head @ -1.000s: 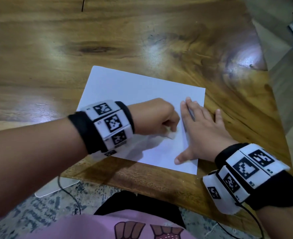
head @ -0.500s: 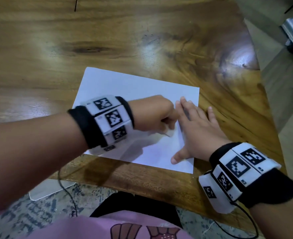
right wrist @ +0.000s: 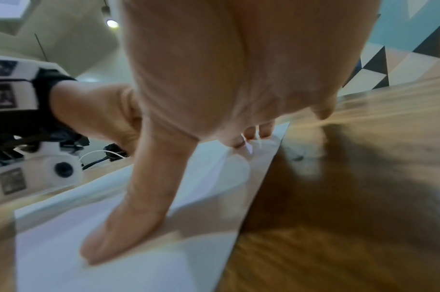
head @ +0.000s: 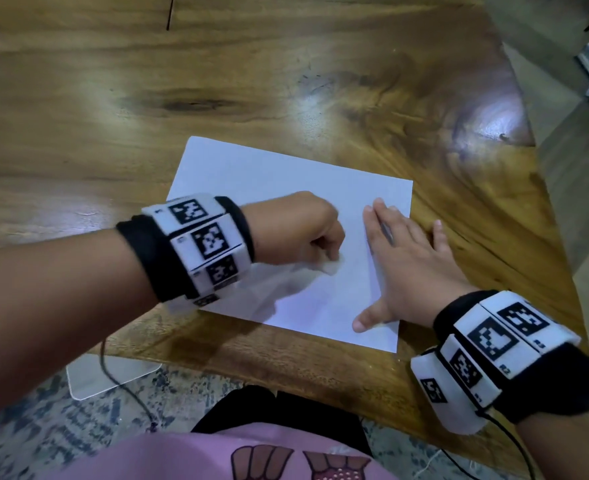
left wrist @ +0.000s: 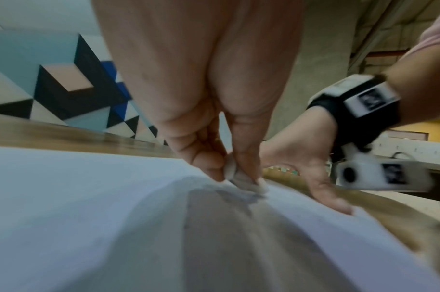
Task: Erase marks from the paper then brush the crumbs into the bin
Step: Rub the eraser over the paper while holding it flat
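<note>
The eraser is pinched by the left hand; the paper, near the table's front edge, is best pinned by the flat right hand during short strokes.

A white paper is lying on a brown, dark-grained wooden table; black wristbands are showing white tags with black square patterns; the eraser is looking off-white.

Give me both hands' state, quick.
Left hand: closed, pinching the eraser against the paper.
Right hand: open, pressing flat on the paper.
</note>
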### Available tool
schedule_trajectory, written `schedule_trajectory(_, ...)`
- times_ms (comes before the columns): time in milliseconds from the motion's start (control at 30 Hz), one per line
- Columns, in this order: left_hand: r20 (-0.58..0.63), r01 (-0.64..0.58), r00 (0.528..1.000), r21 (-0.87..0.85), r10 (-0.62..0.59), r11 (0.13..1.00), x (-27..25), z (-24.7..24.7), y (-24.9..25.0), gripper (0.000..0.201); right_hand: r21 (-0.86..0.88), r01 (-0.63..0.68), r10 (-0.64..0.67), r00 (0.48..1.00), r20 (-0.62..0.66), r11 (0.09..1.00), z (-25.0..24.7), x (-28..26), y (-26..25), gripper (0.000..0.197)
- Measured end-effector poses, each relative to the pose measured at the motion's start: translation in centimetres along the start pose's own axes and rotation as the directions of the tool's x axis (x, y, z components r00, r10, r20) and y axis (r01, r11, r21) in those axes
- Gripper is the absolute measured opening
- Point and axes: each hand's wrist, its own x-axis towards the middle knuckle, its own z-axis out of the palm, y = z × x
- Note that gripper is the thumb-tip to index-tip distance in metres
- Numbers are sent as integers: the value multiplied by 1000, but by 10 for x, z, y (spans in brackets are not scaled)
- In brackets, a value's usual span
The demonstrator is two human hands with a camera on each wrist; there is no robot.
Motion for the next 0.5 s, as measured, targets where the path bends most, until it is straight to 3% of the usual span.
schedule_trajectory(100,4,26,1000,-11,-26,1000,0,2,-3,12,-12,-9,9,1000,15,1000,-1,0,-1,151)
schedule_trajectory(300,212,86,974,-12,-82,996,-40,4,-25,14,-23,-15,15,1000,27,1000,-2,-1,-2,150)
schedule_trajectory(433,25,65,998,-8,-65,998,-16,0,-11,13,-29,-23,24,999,42,999,-4,-1,-4,150)
schedule_trajectory(500,-12,66,998,-23,-66,998,-12,4,-7,13,-29,-29,30,998,51,999,-5,-2,-4,150)
